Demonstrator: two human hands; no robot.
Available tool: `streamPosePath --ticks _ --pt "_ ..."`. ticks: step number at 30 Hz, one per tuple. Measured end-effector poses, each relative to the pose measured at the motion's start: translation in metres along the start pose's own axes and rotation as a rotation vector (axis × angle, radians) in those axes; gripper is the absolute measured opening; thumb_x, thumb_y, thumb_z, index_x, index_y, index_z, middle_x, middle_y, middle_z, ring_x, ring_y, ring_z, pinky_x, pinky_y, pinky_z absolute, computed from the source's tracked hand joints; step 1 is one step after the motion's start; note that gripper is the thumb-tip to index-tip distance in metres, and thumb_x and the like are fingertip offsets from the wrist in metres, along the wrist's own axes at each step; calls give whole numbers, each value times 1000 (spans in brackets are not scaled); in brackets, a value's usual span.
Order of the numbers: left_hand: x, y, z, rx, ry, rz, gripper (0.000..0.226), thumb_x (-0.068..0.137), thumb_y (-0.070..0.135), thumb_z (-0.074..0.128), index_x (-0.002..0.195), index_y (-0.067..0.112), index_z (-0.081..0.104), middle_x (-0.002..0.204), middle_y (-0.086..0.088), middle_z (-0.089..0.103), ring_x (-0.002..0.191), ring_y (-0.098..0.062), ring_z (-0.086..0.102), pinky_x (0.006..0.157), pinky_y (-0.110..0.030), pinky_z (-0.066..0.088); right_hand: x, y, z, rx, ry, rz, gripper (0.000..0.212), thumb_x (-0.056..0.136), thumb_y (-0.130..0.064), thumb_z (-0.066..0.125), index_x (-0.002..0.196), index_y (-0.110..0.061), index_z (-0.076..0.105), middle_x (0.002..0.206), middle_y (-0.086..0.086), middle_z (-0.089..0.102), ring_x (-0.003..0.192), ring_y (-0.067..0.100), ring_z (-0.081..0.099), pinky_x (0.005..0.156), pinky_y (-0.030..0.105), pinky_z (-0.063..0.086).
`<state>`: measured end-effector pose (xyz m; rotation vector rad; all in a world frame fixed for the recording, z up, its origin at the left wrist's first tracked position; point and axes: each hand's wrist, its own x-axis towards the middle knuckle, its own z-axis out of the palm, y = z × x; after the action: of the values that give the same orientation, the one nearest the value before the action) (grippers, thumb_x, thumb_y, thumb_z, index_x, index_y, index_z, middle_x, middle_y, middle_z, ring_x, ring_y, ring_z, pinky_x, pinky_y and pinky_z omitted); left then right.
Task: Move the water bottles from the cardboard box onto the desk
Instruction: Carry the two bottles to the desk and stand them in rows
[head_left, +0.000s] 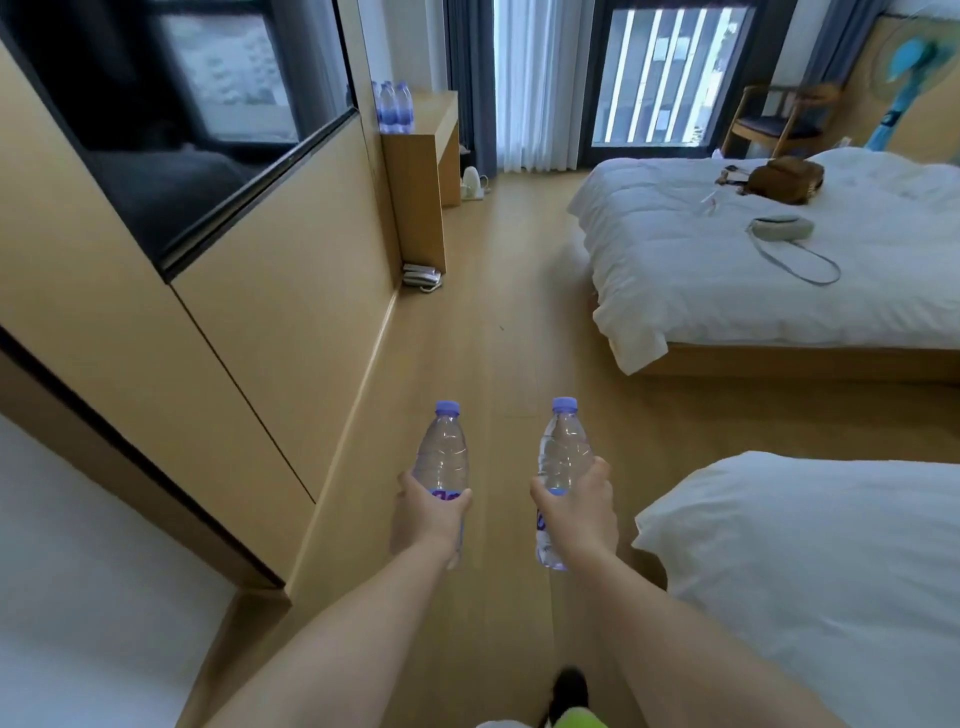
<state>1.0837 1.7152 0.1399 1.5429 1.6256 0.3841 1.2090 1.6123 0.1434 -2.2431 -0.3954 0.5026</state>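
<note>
My left hand (428, 514) grips a clear water bottle (442, 457) with a purple cap, held upright in front of me. My right hand (582, 512) grips a second clear bottle (563, 452) of the same kind, also upright. Both are above the wooden floor. Far ahead on the left stands the wooden desk (434, 111), and several water bottles (395, 106) stand together on its near end. The cardboard box is not in view.
A wooden wall with a black TV screen (171, 124) runs along my left. Two white beds (769, 260) lie on the right, the far one with bags on it. A phone (422, 278) and a kettle (471, 183) sit on the floor by the desk. A wooden aisle leads ahead.
</note>
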Motion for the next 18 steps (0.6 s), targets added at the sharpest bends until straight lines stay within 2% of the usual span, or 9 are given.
streamPosePath --ticks 4,10,15,18 --pt "55 39 28 6 27 -33 62 73 41 73 118 16 37 112 -6 58 93 -31 62 83 -43 53 76 -21 14 -15 -19 -19 71 80 -47 67 134 -19 31 113 2 51 87 23 61 76 42 54" --pt "138 124 77 7 85 -66 61 73 43 73 114 16 37 109 -8 58 92 -33 62 83 -44 53 207 -64 23 -40 -54 -44 74 80 -49 66 136 -20 27 120 5 51 95 29 60 77 40 51" --pt "195 207 112 -48 131 -55 59 73 45 72 109 16 35 109 -8 59 91 -33 61 79 -41 52 301 -106 21 -76 -67 -105 79 82 -51 63 141 -19 22 126 7 48 106 33 58 81 39 48" --pt "224 243 128 7 137 -36 61 74 47 72 113 15 37 112 -7 59 96 -32 61 78 -37 49 344 -126 24 -103 -81 -105 81 82 -53 63 142 -18 22 126 9 49 107 33 58 81 40 49"
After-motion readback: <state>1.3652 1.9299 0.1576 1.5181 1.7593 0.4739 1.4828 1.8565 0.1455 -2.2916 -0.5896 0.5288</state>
